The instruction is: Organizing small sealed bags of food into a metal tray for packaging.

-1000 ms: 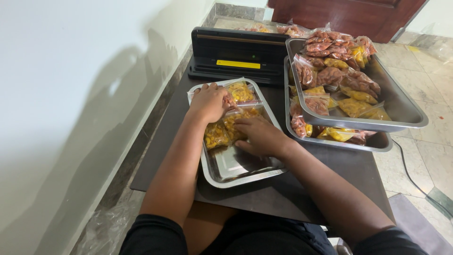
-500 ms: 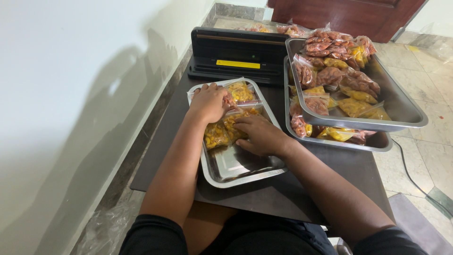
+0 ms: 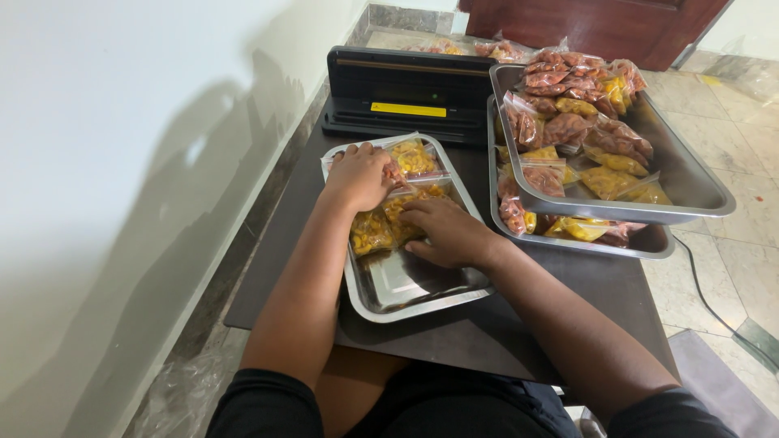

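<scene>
A small steel tray [image 3: 406,288] lies on the dark table in front of me, holding clear bags of yellow and orange food. My left hand [image 3: 357,174] rests palm down at the tray's far left, fingers curled over a bag of reddish pieces. My right hand [image 3: 442,231] lies across the tray's middle, its fingers pressing on a bag of yellow pieces [image 3: 381,227]. Another yellow bag [image 3: 414,156] sits at the tray's far end, untouched. Whether either hand actually grips its bag is hidden.
A black vacuum sealer [image 3: 406,93] with a yellow label stands behind the tray. To the right, two large stacked steel trays [image 3: 690,182] are piled with several filled bags. A white wall runs along the left; a cable [image 3: 706,292] trails on the tiled floor at right.
</scene>
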